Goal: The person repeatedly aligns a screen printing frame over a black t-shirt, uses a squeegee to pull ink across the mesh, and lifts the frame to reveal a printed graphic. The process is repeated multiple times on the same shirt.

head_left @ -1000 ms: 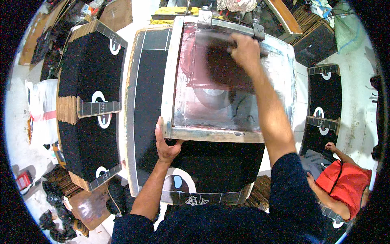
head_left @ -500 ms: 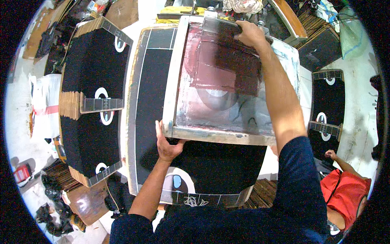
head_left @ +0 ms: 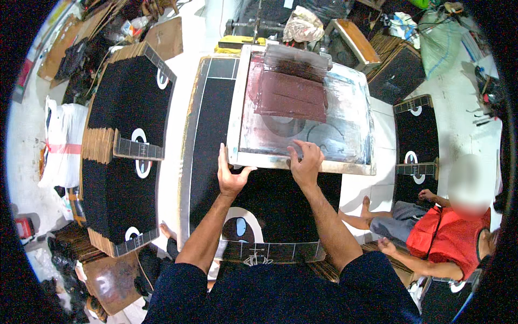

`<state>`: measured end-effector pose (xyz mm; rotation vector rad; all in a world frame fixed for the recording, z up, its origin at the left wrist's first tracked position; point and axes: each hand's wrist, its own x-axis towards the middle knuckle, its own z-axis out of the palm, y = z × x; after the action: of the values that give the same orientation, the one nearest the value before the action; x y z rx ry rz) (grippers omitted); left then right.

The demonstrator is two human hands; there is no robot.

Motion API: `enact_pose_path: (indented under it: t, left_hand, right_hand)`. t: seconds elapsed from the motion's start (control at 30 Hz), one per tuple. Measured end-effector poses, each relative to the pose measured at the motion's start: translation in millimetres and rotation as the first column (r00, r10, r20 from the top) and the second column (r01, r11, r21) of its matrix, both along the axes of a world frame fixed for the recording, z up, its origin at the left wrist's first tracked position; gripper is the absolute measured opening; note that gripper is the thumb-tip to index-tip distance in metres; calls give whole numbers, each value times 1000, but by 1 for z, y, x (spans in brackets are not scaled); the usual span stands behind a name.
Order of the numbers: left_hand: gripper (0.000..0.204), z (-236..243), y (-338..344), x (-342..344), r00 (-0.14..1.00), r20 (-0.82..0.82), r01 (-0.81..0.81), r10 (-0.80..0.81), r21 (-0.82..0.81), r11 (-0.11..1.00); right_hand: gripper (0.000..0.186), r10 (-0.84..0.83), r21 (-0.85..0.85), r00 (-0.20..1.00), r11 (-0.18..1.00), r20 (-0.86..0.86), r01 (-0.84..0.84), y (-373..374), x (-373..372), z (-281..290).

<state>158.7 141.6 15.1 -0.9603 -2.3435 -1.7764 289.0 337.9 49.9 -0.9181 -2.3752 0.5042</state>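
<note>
A screen-printing frame with pale wooden rails lies tilted a little over a dark printed sheet. Dark maroon ink covers part of its mesh, and a wide squeegee rests at the far end with nobody holding it. My left hand is at the near left corner, fingers stretched up beside the side rail and thumb spread along the near rail. Over the middle of the near rail is my right hand, its bent fingers apart and the tips above the mesh. I hold nothing between the fingers of either hand.
A tall stack of black printed cardboard sheets stands at the left, another printed stack at the right. A person in a red top sits close on my right. A crumpled cloth lies beyond the frame.
My right hand has left the squeegee and come back toward me to the frame's near rail. The left hand stays at the corner. The view has shifted, showing more of the seated person.
</note>
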Motion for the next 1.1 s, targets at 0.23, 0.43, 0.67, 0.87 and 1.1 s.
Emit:
enact_pose_path:
  t: [0.23, 0.43, 0.67, 0.87, 1.1]
  left_hand:
    - [115, 171, 43, -38, 997, 80, -21, -3, 289, 957]
    - [80, 113, -41, -135, 987, 151, 16, -58, 264, 964]
    - [41, -211, -377, -69, 895, 346, 137, 282, -814, 564]
    - [31, -304, -482, 122, 721, 557, 168, 412, -717, 676]
    - [40, -248, -463, 154, 771, 346, -217, 535, -646, 731]
  right_hand:
    - [24, 1, 511, 960, 847, -280, 148, 50, -53, 179]
    - [55, -258, 214, 957, 936, -130, 281, 82, -103, 302]
    - [61, -348, 178, 936, 926, 53, 334, 116, -123, 326]
    - [63, -342, 173, 937, 930, 76, 325, 134, -133, 341]
    - [56, -315, 185, 944, 938, 98, 294, 135, -134, 344]
